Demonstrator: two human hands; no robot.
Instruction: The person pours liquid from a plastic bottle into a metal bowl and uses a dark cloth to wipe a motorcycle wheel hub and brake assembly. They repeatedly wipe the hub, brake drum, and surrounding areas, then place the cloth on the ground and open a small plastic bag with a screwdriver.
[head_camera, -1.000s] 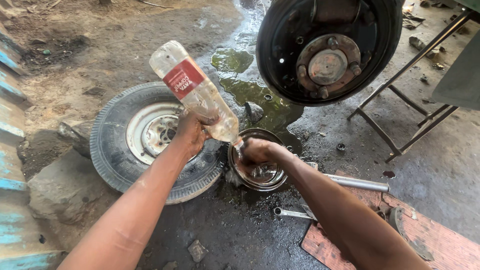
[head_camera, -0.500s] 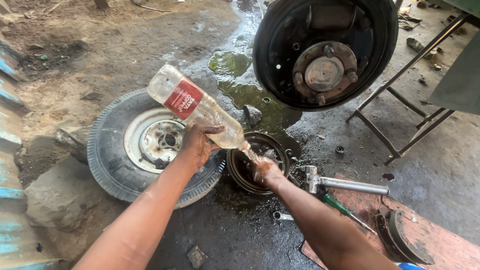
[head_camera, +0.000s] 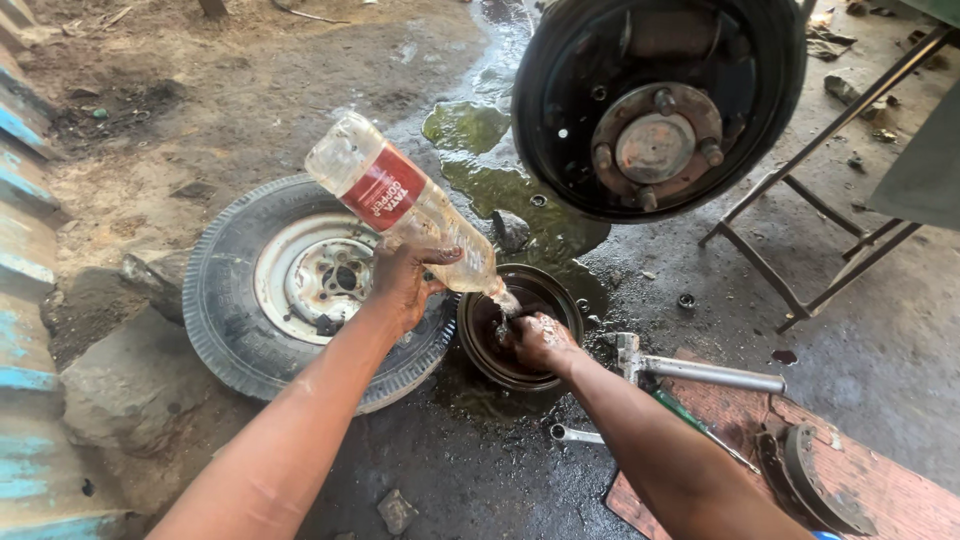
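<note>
Clear plastic bottle with a red label (head_camera: 405, 207) sits tipped neck-down in your left hand (head_camera: 405, 280), which is wrapped around its lower half, and a thin stream runs from its mouth onto your right hand (head_camera: 540, 340). That right hand is curled over something small inside the round dark metal drum (head_camera: 480, 345) on the ground; what it grips is hidden under the wet fingers, so you cannot be sure whether it is a part or just the fist being rinsed. By the look of it you are mid-rinse, washing in the drum, and the next move would call for keeping the pour steady over the hand and righting the bottle before it empties. Just left of the drum lies a worn black tyre on a white steel rim (head_camera: 300, 285), touching the drum's edge. Beyond it hangs the bare black brake backing plate with its rusty hub and studs (head_camera: 655, 110). To your right rest a grey wheel wrench (head_camera: 700, 372) and a curved brake shoe (head_camera: 815, 480) on a reddish board (head_camera: 900, 490).
</note>
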